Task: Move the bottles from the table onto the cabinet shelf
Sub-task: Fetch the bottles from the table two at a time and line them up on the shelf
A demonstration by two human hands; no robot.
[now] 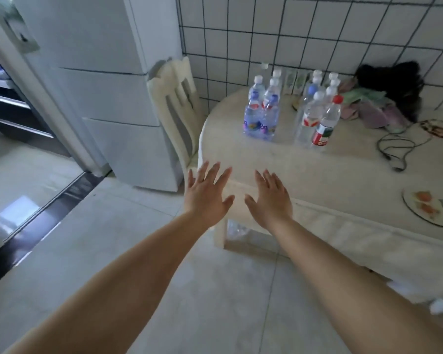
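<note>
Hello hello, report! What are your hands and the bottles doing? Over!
Left hand and right hand open, holding nothing. Bottles upright on the table, untouched. Nothing between hands and bottles.

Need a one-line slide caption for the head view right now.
Both hands, left hand and right hand, reach open and empty toward the bottles standing on the table.
</note>
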